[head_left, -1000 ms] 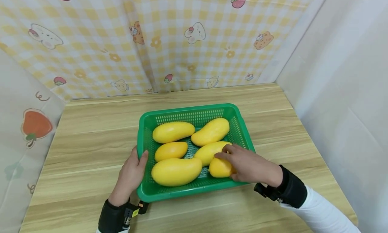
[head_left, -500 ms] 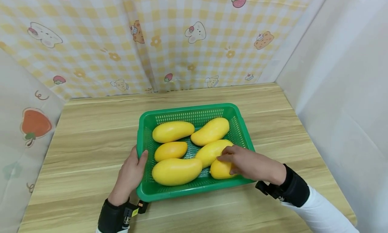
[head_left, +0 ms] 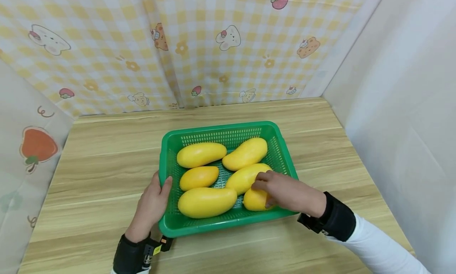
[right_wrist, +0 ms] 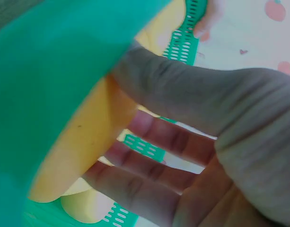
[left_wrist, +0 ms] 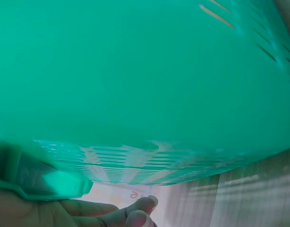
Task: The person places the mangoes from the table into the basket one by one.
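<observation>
A green plastic basket point(head_left: 194, 229) with slotted walls holds several yellow mangoes, among them a large one point(head_left: 207, 203) at the front left and a small one point(head_left: 198, 178) behind it. My left hand point(head_left: 151, 204) grips the basket's left rim, thumb on top; in the left wrist view its fingers point(left_wrist: 95, 208) reach beneath the rim. At the front right corner my right hand point(head_left: 286, 190) holds a mango point(head_left: 254, 200) between thumb and fingers, covering its right end. The right wrist view shows that mango point(right_wrist: 83, 137) behind the basket wall. Another mango point(head_left: 246, 178) lies against its far side.
Two more mangoes, one at the back left point(head_left: 201, 155) and one at the back right point(head_left: 246, 154), lie in the basket. A wood-grain table point(head_left: 107, 155) carries the basket. Behind it hangs a checked curtain point(head_left: 203, 64), with a white sheet point(head_left: 402, 107) on the right.
The mango under my right hand has settled slightly toward the basket's front wall, and its neighbour has shifted a little backward. My left hand keeps its place on the rim.
</observation>
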`<move>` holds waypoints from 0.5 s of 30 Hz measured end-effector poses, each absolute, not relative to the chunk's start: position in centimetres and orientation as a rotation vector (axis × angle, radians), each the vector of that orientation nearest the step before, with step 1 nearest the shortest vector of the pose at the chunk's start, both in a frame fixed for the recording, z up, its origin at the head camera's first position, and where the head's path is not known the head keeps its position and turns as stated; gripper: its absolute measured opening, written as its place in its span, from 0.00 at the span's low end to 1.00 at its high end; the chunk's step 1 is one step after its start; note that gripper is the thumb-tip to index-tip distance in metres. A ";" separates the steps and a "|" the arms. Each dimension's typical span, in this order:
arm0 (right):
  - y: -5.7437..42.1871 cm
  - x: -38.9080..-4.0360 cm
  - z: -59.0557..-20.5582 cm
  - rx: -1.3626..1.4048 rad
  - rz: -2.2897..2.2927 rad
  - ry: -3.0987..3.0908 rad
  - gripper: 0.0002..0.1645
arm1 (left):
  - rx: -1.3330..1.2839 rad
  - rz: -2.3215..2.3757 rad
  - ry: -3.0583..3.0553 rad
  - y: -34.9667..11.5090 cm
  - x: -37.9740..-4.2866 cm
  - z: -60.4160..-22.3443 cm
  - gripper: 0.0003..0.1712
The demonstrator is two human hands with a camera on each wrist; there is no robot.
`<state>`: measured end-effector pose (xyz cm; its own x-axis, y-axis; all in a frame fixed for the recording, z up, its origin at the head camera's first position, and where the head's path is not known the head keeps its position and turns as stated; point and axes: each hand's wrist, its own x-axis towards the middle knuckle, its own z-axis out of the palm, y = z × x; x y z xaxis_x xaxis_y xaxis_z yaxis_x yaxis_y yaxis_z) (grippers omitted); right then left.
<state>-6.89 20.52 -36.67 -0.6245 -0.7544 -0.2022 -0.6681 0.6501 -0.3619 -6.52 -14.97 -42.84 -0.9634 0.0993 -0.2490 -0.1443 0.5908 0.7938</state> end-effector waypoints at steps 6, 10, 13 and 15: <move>20.4 -7.2 -37.0 -1.160 -0.320 2.542 0.30 | -0.046 1.318 2.557 -14.9 -6.6 -42.9 0.36; 20.8 -7.2 -37.2 -1.136 -0.354 2.539 0.30 | -0.026 1.252 2.614 -14.8 -6.7 -43.1 0.37; 21.6 -7.1 -37.3 -1.087 -0.396 2.544 0.32 | -0.006 1.137 2.694 -14.7 -6.8 -43.3 0.40; 22.2 -7.1 -37.2 -1.050 -0.420 2.554 0.33 | -0.004 1.060 2.747 -14.6 -6.8 -43.4 0.43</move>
